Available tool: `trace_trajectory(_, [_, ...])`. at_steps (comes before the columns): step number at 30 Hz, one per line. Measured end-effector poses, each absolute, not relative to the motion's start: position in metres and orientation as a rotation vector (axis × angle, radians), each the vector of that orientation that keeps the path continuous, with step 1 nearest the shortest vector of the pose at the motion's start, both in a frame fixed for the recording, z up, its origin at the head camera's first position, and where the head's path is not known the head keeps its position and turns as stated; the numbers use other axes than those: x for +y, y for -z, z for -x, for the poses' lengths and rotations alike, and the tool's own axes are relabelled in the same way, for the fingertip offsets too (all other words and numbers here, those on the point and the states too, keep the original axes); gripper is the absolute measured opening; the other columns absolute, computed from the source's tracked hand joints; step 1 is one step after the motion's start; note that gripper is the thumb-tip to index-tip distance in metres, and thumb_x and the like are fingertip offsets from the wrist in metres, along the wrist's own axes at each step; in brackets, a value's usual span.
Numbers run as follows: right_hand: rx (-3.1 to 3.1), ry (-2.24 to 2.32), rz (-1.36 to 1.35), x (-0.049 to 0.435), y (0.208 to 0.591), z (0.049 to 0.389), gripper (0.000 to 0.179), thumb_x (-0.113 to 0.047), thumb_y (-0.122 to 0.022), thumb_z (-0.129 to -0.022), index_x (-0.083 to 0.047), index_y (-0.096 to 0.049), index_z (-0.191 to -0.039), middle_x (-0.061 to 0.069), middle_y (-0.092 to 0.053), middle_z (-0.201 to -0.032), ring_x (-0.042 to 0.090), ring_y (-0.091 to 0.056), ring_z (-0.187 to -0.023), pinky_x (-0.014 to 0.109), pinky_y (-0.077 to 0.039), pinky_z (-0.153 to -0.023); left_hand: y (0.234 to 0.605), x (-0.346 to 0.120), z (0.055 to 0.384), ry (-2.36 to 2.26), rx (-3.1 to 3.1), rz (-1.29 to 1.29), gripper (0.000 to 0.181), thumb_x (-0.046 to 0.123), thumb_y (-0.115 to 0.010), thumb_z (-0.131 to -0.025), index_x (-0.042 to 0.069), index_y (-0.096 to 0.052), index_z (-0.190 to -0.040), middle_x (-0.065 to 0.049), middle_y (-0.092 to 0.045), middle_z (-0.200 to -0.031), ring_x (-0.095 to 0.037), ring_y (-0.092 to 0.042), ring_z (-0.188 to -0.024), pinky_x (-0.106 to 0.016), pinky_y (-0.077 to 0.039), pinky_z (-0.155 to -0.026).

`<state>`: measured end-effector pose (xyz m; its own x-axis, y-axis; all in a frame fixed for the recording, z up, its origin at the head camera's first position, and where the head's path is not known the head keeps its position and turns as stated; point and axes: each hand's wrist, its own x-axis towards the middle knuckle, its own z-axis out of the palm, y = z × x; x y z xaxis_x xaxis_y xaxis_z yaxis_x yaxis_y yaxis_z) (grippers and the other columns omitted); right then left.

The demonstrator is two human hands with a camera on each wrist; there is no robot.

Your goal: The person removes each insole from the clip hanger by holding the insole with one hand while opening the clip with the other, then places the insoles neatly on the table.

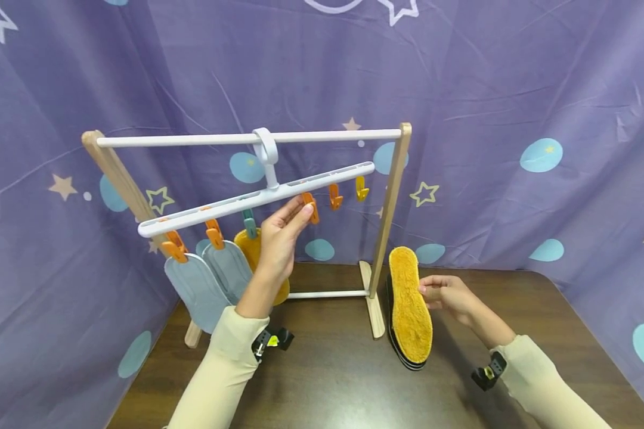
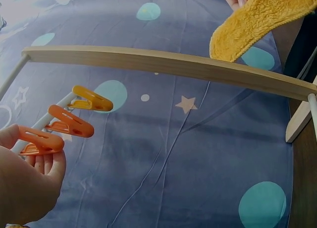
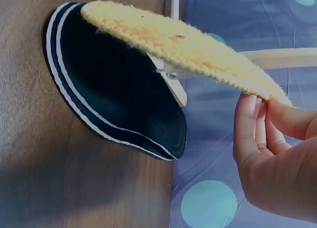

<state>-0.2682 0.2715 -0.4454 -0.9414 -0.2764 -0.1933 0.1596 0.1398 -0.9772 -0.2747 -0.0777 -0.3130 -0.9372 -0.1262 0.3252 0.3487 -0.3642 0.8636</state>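
My left hand (image 1: pixel 280 241) pinches an orange clothespin (image 1: pixel 311 208) that hangs from the white bar of a clip hanger (image 1: pixel 209 210). In the left wrist view the thumb and fingers press that clothespin (image 2: pixel 42 140) from both sides; nothing hangs in it. Lower right, my right hand (image 1: pixel 451 296) pinches a fuzzy yellow insole (image 1: pixel 409 304) by its edge, raised above the table. Beneath it lie black insoles with white edges (image 3: pixel 114 84), partly covered in the head view. Two grey insoles (image 1: pixel 195 292) and a yellow one (image 1: pixel 282 292) hang from clips on the hanger's left half.
The hanger tilts, left end low, on a rack's white rail (image 1: pixel 182 140). Wooden posts (image 1: pixel 390 208) hold the rail. Another orange clip (image 1: pixel 335 196) and a yellow clip (image 1: pixel 361 189) hang at the right end. A purple patterned curtain (image 1: pixel 488 89) surrounds the brown table (image 1: pixel 322 369).
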Motion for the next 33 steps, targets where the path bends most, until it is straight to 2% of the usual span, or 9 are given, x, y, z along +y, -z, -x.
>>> trace_trajectory(13, [2.121, 1.883, 0.07, 0.268, 0.466, 0.273, 0.021, -0.005, -0.059, -0.101, 0.012, -0.061, -0.113, -0.005, -0.069, -0.085, 0.007, -0.067, -0.078, 0.025, -0.061, -0.071, 0.316, -0.079, 0.273, 2.366, -1.594, 0.308, 0.039, -0.002, -0.063, -0.097, -0.015, -0.057, -0.134, 0.009, -0.075, -0.098, -0.004, -0.069, -0.094, -0.02, -0.057, -0.092])
trace_trajectory(19, [2.146, 1.867, 0.086, 0.268, 0.471, 0.279, 0.027, -0.005, -0.058, -0.101, 0.017, -0.058, -0.117, -0.003, -0.069, -0.087, 0.008, -0.067, -0.08, 0.027, -0.061, -0.074, 0.314, -0.079, 0.275, 2.365, -1.573, 0.35, 0.038, -0.003, -0.063, -0.097, -0.014, -0.058, -0.133, 0.008, -0.075, -0.098, -0.005, -0.069, -0.093, -0.02, -0.057, -0.092])
trace_trajectory(28, [2.173, 1.86, 0.055, 0.267, 0.478, 0.284, 0.022, 0.0, -0.057, -0.1, 0.017, -0.06, -0.112, -0.002, -0.068, -0.084, 0.01, -0.068, -0.076, 0.028, -0.062, -0.072, 0.314, -0.079, 0.274, 2.358, -1.579, 0.375, 0.037, -0.002, -0.063, -0.097, -0.014, -0.059, -0.132, 0.009, -0.075, -0.099, -0.006, -0.069, -0.093, -0.021, -0.058, -0.092])
trace_trajectory(33, [2.22, 1.811, 0.024, 0.264, 0.484, 0.285, 0.024, -0.001, -0.058, -0.099, 0.018, -0.06, -0.114, 0.0, -0.069, -0.083, 0.012, -0.068, -0.077, 0.029, -0.062, -0.072, 0.315, -0.08, 0.273, 2.358, -1.58, 0.363, 0.037, -0.002, -0.063, -0.098, -0.014, -0.059, -0.132, 0.008, -0.075, -0.099, -0.006, -0.07, -0.091, -0.021, -0.057, -0.092])
